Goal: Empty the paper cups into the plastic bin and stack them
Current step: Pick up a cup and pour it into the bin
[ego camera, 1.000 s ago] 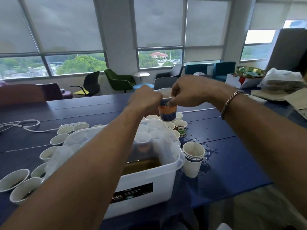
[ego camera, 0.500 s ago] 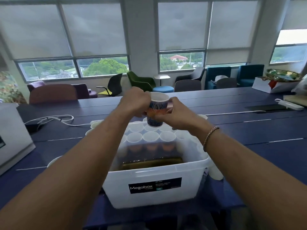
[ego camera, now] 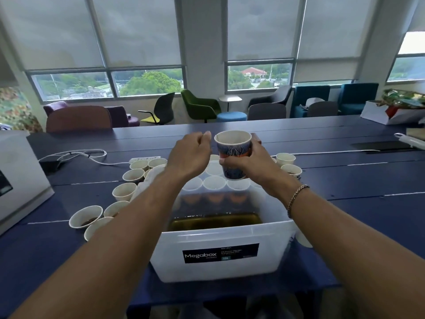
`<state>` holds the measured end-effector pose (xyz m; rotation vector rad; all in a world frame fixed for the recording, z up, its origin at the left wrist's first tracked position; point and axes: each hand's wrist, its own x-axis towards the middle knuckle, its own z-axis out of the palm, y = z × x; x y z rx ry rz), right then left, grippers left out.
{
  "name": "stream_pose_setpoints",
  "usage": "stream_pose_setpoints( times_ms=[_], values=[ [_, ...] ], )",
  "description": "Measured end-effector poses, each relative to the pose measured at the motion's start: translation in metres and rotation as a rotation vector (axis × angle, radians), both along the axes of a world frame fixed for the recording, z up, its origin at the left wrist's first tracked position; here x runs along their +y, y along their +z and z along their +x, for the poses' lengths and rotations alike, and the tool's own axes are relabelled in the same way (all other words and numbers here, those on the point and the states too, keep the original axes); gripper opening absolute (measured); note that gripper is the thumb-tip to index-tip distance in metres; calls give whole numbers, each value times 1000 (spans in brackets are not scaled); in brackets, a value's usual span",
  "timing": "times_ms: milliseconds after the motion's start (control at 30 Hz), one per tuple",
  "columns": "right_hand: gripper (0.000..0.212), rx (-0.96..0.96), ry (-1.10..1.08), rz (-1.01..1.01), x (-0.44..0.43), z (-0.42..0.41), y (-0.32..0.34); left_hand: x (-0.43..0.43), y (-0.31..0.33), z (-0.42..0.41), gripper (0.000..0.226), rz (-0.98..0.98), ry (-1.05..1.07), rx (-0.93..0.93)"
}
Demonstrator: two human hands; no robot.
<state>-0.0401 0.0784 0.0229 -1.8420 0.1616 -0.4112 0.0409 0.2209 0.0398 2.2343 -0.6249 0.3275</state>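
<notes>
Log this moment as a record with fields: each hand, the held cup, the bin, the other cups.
holding: right hand grips the patterned cup
other side: left hand is beside that cup's rim, fingers curled; whether it pinches anything is too small to tell
pose: upright, raised off the table
container: plastic bin holds brownish liquid
loose: white cups stand left of the bin, some with dark dregs; more are behind it and to its right
</notes>
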Motion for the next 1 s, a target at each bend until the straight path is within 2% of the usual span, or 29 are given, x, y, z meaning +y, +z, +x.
stream_pose_setpoints(
  times_ms=[200,400,600,700,1000],
  values=[
    [76,46,-14,-13,-8,-3,-15,9,-34,10,43,181,97,23],
    [79,72,-41,-168,-11,-4,-24,19,-42,19,47,338,54,124],
    [76,101,-68,-394,-12,-6,-29,23,-47,24,39,349,21,160],
    [74,134,-77,-505,-13,-5,-33,23,-46,23,43,393,46,154],
    [80,204,-57,-661,-15,-7,-34,24,-44,18,42,432,60,150]
  ],
)
